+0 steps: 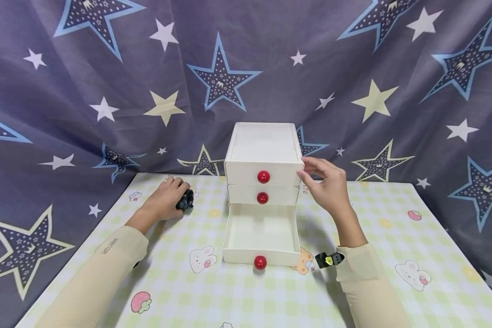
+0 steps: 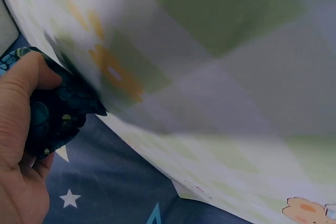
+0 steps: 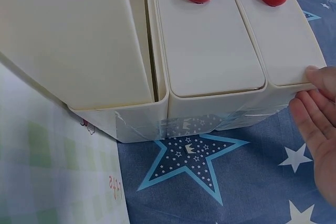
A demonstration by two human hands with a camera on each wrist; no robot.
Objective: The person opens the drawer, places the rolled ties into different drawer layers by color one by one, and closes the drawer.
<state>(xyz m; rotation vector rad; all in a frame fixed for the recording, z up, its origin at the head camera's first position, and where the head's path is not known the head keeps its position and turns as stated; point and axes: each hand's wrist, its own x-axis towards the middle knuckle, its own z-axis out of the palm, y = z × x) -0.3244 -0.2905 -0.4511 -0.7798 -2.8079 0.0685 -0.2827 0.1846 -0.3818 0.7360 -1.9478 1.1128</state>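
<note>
A white three-drawer cabinet (image 1: 266,142) with round red knobs stands at the back middle of the table. Its bottom drawer (image 1: 238,256) is pulled out and nothing shows inside; the upper two are closed. My right hand (image 1: 327,184) holds the cabinet's upper right front corner, thumb on the front face and fingers along the side, as the right wrist view also shows. Left of the cabinet, my left hand (image 1: 164,199) grips a dark blue patterned object (image 2: 60,106), perhaps of folded fabric, low over the table. Part of it is hidden by the fingers.
A pale checked cloth (image 1: 180,291) printed with cartoon animals and strawberries covers the table. Behind hangs a dark blue star-patterned curtain (image 1: 262,54). Beside the right sleeve shows a small black item (image 1: 329,260) with a yellow mark.
</note>
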